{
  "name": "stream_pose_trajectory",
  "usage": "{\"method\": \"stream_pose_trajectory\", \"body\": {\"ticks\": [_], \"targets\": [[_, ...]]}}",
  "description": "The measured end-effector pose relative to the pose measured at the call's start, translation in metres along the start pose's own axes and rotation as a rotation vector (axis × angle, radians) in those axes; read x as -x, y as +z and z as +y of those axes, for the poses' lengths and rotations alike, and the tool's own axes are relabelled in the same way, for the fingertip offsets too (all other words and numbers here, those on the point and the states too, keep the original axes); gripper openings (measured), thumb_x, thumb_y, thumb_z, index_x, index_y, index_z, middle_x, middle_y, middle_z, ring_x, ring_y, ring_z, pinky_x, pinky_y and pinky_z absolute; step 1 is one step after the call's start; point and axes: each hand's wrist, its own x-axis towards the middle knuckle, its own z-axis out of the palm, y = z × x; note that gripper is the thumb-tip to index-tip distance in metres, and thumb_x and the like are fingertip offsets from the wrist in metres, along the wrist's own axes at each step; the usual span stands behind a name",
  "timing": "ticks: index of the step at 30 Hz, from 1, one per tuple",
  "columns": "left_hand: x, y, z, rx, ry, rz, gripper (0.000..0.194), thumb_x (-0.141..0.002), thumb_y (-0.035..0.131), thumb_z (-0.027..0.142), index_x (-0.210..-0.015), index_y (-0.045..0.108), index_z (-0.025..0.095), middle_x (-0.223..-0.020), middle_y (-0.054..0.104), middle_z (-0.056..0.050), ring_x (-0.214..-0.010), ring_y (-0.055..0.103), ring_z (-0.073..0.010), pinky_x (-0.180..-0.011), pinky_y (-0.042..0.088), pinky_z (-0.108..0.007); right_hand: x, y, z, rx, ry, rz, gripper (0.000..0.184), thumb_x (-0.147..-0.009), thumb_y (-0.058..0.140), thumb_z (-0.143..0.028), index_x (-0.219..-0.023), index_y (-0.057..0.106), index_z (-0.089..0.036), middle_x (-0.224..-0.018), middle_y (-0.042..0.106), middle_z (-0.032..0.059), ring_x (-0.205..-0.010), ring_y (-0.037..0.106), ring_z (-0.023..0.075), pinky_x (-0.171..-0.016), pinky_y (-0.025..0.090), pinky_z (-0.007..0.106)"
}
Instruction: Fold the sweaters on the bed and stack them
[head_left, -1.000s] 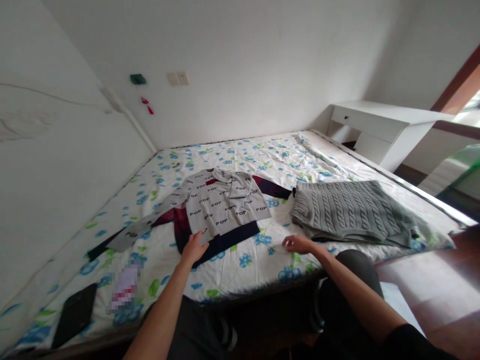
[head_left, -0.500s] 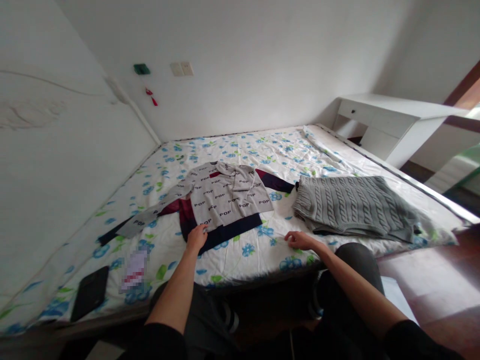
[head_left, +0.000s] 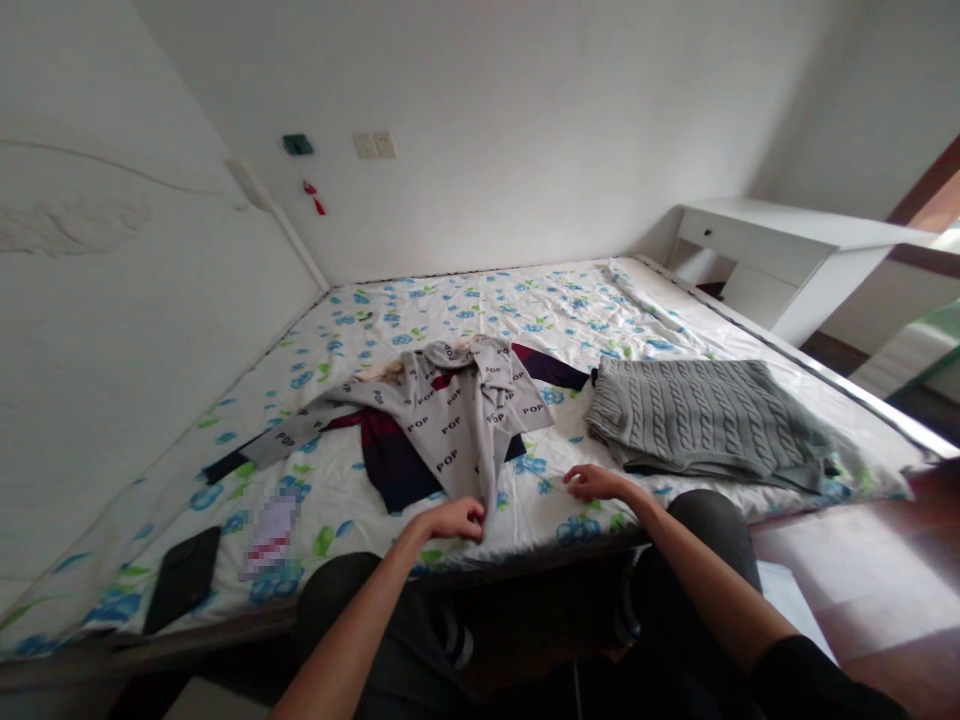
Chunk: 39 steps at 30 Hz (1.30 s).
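A grey sweater printed with "POP" (head_left: 450, 410) lies bunched on the flowered bed sheet (head_left: 480, 310), drawn toward the near edge. My left hand (head_left: 452, 519) is closed on its bottom hem near the bed's front edge. A dark red and navy garment (head_left: 390, 455) lies under it. My right hand (head_left: 592, 483) rests on the sheet to the right, fingers loosely curled, holding nothing. A folded grey cable-knit sweater (head_left: 705, 415) lies just beyond that hand.
A black flat item (head_left: 182, 578) and a small blurred item (head_left: 270, 533) lie near the bed's left front corner. A white desk (head_left: 780, 255) stands at the far right. A white wall runs along the bed's left side. My knees press against the bed's front edge.
My left hand took hold of the POP sweater's hem and pulled it toward me, bunching the sweater and uncovering more of the dark garment. My right hand has barely moved.
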Motion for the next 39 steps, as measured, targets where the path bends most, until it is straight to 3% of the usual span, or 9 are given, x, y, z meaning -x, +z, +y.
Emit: {"method": "stream_pose_trajectory", "body": {"ticks": [4,6,9,14,20,25,28,31,39], "targets": [[0.014,0.06,0.0,-0.027,-0.117,-0.831,0.025,-0.061,0.099,0.043,-0.077,0.086,0.027,-0.069,0.076,-0.004,-0.06,0.069,-0.0301,-0.054,0.055,-0.042,-0.004,0.003,0.003,-0.055,0.007,-0.014,0.03,-0.086,0.088,-0.042,-0.103,0.078,-0.019,-0.074,0.073,-0.0017,-0.063,0.065,0.0122,-0.065,0.053,0.022],[0.022,0.065,0.003,0.02,-0.153,-1.029,0.041,-0.065,0.101,0.052,-0.097,0.091,0.028,-0.087,0.083,-0.007,-0.074,0.079,-0.035,-0.06,0.06,-0.045,-0.006,0.004,0.006,-0.01,0.005,-0.018,0.025,-0.091,0.084,-0.043,-0.09,0.076,-0.019,-0.073,0.072,-0.0006,-0.064,0.064,0.0126,-0.067,0.053,0.022],[0.029,0.039,0.007,0.128,-0.071,-0.703,0.054,-0.068,0.101,0.059,-0.109,0.09,0.026,-0.101,0.086,-0.01,-0.079,0.08,-0.0302,-0.066,0.062,-0.04,-0.012,0.004,0.008,0.079,0.041,0.033,0.029,-0.099,0.076,-0.043,-0.084,0.073,-0.019,-0.078,0.075,0.0028,-0.068,0.068,0.0154,-0.07,0.054,0.024],[0.021,-0.037,-0.011,0.095,0.017,0.082,0.058,-0.079,0.085,0.061,-0.12,0.08,0.02,-0.104,0.083,-0.008,-0.086,0.076,-0.0242,-0.075,0.057,-0.032,-0.019,-0.005,0.01,0.284,0.089,0.548,0.031,-0.098,0.077,-0.037,-0.123,0.077,-0.018,-0.12,0.082,0.0134,-0.113,0.079,0.0278,-0.098,0.057,0.032],[0.012,-0.086,-0.052,-0.339,-0.123,0.446,0.03,-0.081,0.07,0.039,-0.106,0.076,0.022,-0.096,0.081,-0.005,-0.098,0.077,-0.0265,-0.092,0.057,-0.034,-0.022,-0.011,0.006,0.339,0.137,0.605,0.054,-0.098,0.075,-0.037,-0.148,0.069,-0.016,-0.137,0.08,0.0173,-0.128,0.076,0.0307,-0.103,0.055,0.033],[0.009,-0.078,-0.05,-0.434,-0.126,0.491,0.033,-0.086,0.066,0.034,-0.115,0.078,0.023,-0.109,0.085,-0.007,-0.107,0.079,-0.0273,-0.098,0.058,-0.034,-0.01,-0.013,-0.002,0.363,0.139,0.031,0.016,-0.081,0.085,-0.029,-0.088,0.079,-0.016,-0.084,0.079,0.0039,-0.086,0.076,0.0216,-0.075,0.053,0.024],[0.008,-0.071,-0.047,-0.497,-0.142,0.531,0.038,-0.088,0.068,0.032,-0.123,0.078,0.021,-0.123,0.084,-0.011,-0.118,0.079,-0.0291,-0.104,0.058,-0.035,0.003,-0.01,-0.001,0.297,0.195,-0.507,0.032,-0.067,0.097,-0.037,-0.069,0.072,-0.017,-0.066,0.07,-0.0005,-0.063,0.066,0.0152,-0.061,0.05,0.022],[0.009,-0.07,-0.048,-0.597,-0.198,0.64,0.051,-0.092,0.07,0.036,-0.139,0.074,0.017,-0.144,0.078,-0.02,-0.137,0.073,-0.0344,-0.117,0.054,-0.04,0.013,-0.009,0.002,0.171,0.298,-0.667,0.043,-0.062,0.102,-0.047,-0.072,0.073,-0.017,-0.067,0.073,0.0013,-0.062,0.069,0.016,-0.059,0.053,0.022],[0.01,-0.08,-0.047,-0.599,-0.517,0.77,0.09,-0.094,0.067,0.035,-0.173,0.04,0.001,-0.14,0.076,-0.035,-0.132,0.076,-0.0431,-0.107,0.057,-0.047,-0.012,-0.008,-0.006,-0.043,0.164,0.318,0.042,-0.093,0.086,-0.059,-0.099,0.079,-0.018,-0.089,0.082,0.0073,-0.063,0.067,0.013,-0.059,0.05,0.021]]}}
